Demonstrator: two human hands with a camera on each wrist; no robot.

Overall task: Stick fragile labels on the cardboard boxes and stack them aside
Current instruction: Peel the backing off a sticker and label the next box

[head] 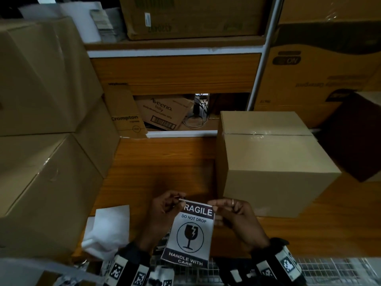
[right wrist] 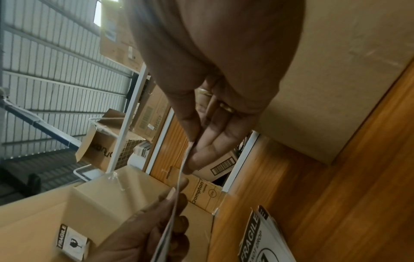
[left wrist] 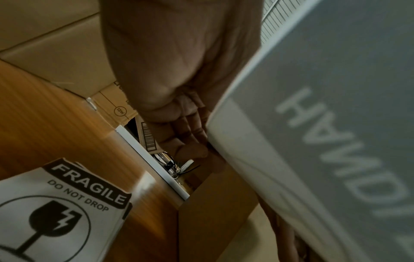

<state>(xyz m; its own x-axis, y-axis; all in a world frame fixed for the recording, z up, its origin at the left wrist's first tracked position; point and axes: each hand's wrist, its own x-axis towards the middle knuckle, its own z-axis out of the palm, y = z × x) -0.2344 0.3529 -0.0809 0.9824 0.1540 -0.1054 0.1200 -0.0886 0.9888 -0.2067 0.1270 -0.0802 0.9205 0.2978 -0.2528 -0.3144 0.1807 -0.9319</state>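
A white FRAGILE label [head: 191, 232] hangs upright over the near table edge. My left hand [head: 177, 200] pinches its top left corner, where an edge is peeled up. At the top right corner my right hand [head: 212, 205] pinches it too. The right wrist view shows the label [right wrist: 179, 186] edge-on between thumb and fingers. In the left wrist view the label's back [left wrist: 313, 124] fills the right side. A taped plain cardboard box [head: 272, 162] stands on the wooden table [head: 160, 166], just beyond my right hand. A stack of more labels [left wrist: 56, 212] lies under my hands.
Big cardboard boxes [head: 41, 120] are stacked at the left; one box there carries a fragile label [right wrist: 71, 239]. White backing sheets [head: 107, 230] lie at the near left. Shelves with more cartons [head: 185, 19] rise behind. A dark box [head: 358, 137] sits far right.
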